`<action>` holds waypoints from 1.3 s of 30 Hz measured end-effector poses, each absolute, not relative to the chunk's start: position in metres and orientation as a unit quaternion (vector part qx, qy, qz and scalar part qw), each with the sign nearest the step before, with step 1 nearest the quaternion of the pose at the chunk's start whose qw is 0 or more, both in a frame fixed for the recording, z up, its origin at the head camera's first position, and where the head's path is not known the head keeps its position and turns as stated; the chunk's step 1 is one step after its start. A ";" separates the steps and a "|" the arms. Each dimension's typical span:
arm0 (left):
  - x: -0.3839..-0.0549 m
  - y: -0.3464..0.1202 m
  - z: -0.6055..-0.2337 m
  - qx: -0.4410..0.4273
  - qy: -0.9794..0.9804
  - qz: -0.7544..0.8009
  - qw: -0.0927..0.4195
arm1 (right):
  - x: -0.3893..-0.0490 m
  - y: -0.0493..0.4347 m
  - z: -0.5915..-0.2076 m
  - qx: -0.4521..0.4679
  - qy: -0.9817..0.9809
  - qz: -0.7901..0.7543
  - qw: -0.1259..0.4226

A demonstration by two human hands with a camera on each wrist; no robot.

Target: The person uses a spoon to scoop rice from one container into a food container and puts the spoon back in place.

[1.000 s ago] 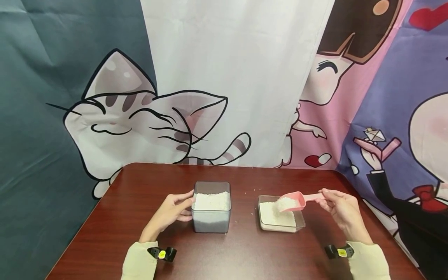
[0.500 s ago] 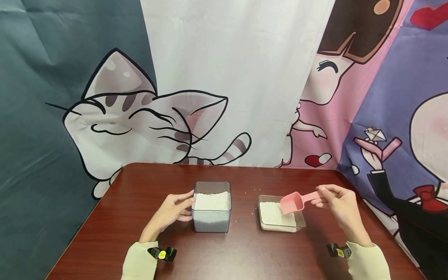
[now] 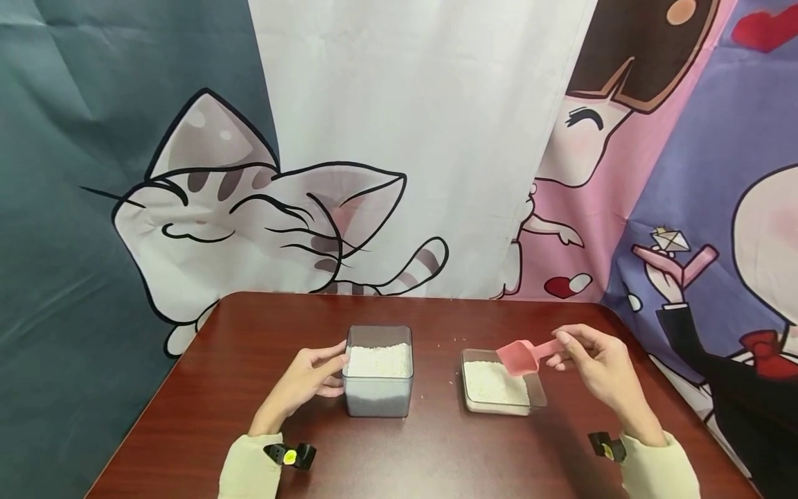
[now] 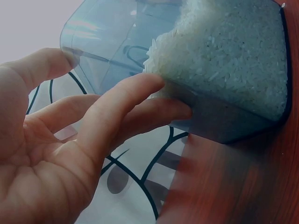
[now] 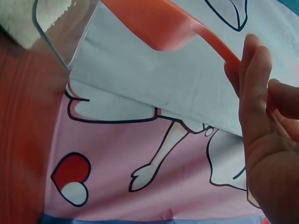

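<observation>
A tall grey see-through container stands on the table, filled partway with white rice. My left hand touches its left side with fairly straight fingertips. To the right sits a low clear container, also with rice in it. Over that low container hangs a pink scoop, tilted, with no rice visible in it. My right hand pinches the end of the scoop's handle between thumb and fingers. In the right wrist view the scoop shows its underside, so its inside is hidden there.
Both containers stand on a reddish-brown wooden table. A few loose grains lie between them. Behind the table hangs a cloth backdrop printed with cartoon figures.
The scoop held rice a second ago and tipped over the low container; now no rice shows in it. My right hand has risen slightly and turned. My left hand stays at the tall container.
</observation>
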State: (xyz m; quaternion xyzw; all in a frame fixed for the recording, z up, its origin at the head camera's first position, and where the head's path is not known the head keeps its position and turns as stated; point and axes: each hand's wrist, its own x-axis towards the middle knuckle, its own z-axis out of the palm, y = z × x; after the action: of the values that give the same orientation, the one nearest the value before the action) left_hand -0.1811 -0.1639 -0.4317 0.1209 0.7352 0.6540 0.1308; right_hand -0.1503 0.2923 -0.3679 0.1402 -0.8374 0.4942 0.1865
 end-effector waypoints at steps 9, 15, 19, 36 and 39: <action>-0.176 -0.171 -0.428 0.120 0.738 0.651 0.128 | -0.155 0.283 -0.374 0.097 -0.804 0.556 0.186; -0.175 -0.173 -0.426 0.116 0.736 0.654 0.132 | -0.157 0.271 -0.374 0.042 -0.707 0.691 0.146; -0.176 -0.171 -0.427 0.115 0.735 0.655 0.132 | -0.158 0.260 -0.369 0.035 -0.636 0.761 0.121; -0.184 -0.163 -0.432 0.119 0.727 0.664 0.130 | -0.186 0.181 -0.347 0.060 -0.605 0.790 0.079; -0.184 -0.163 -0.433 0.116 0.725 0.666 0.130 | -0.191 0.165 -0.347 0.095 -0.631 0.764 0.091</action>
State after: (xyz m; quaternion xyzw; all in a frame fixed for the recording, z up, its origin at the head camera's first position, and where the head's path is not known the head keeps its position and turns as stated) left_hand -0.1844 -0.1632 -0.4332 0.1164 0.7253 0.6659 0.1301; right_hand -0.1910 0.1649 -0.3467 0.0946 -0.6313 0.7643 0.0910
